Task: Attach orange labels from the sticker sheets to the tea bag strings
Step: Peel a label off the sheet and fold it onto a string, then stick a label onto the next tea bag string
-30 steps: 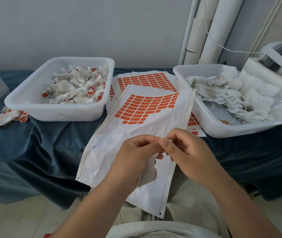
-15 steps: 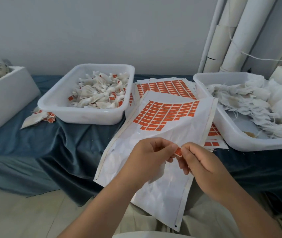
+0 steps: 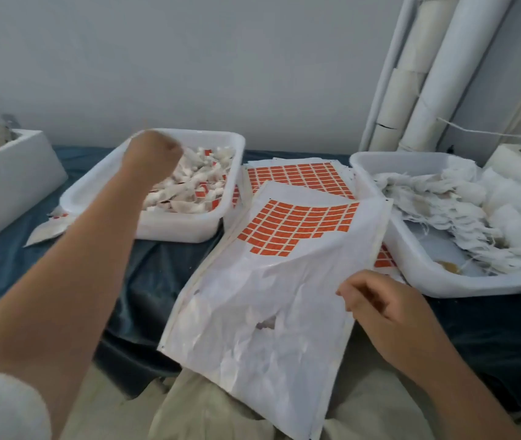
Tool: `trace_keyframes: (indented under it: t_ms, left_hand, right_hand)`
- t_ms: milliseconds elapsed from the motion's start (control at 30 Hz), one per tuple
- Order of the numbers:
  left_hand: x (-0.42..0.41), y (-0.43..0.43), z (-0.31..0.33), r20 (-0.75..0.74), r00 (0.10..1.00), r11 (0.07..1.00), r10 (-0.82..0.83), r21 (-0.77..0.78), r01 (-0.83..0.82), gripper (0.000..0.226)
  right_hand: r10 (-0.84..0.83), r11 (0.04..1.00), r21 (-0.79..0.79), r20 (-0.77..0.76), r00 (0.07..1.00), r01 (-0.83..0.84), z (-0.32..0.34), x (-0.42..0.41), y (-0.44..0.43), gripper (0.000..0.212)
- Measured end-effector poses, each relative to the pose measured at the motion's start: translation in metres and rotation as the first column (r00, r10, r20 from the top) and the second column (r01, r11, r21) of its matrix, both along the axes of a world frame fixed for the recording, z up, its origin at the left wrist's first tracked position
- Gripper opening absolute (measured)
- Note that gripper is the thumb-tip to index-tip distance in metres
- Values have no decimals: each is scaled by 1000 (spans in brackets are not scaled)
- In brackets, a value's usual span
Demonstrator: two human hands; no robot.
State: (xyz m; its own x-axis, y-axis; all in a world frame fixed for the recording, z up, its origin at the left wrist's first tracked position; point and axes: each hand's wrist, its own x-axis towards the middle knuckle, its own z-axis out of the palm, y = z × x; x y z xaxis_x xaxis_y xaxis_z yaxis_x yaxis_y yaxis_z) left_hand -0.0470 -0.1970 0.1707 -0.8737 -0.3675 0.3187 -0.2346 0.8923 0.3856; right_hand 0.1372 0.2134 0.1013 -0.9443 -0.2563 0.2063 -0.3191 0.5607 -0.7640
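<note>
Two hands are apart: the left hand (image 3: 153, 157), curled over the bin (image 3: 170, 230) of labelled tea bags (image 3: 189, 192), its grip unclear, should release low, while the right hand (image 3: 383, 306) rests loosely on the sticker sheet (image 3: 253, 312).

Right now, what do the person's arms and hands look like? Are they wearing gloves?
No gloves. The left hand and the right hand are bare, with no rings, watch or bracelet that I can see. The left forearm is bare up to a blurry white sleeve. The right forearm is bare too.
</note>
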Motion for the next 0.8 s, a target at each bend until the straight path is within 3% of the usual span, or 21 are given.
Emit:
trace_keyframes:
  t_ms: [67,100,200,267,367,467,567,667,733,800]
  left_hand:
    - [5,2,-22,139,990,994,10,-109,5,34]
    - [11,6,-30,137,991,994,10,-108,4,33]
    - [38,29,-44,-95,995,998,-28,53,34,30]
    - [59,57,-46,-240,965,975,-103,166,146,27]
    - [98,107,-46,-343,924,904,-169,320,284,17]
    - [137,145,-54,-349,901,767,-257,493,410,13]
    - [162,170,-62,-311,889,701,-337,547,457,19]
    - [176,178,-68,-271,886,648,-375,607,460,32]
    - [178,176,-71,-258,900,640,-352,635,432,35]
    - [177,173,-72,-268,913,629,-308,663,406,35]
  right_hand:
    - [-71,997,24,-20,997,71,2,-6,12,17]
    - [-122,992,23,-44,992,123,4,-10,20,14]
    - [-322,946,-1,-141,936,325,14,-31,49,12]
    - [-421,894,90,-166,892,438,22,-58,71,11]
    - [-432,801,448,-25,901,396,30,-114,103,7]
    - [-449,671,684,69,891,285,31,-170,115,26]
    - [-494,563,785,69,866,259,29,-213,114,28]
    - [-482,540,801,41,875,260,24,-238,110,53]
    - [-446,530,772,-98,890,350,18,-250,108,63]
    - [-412,502,750,-231,882,431,11,-260,105,57]
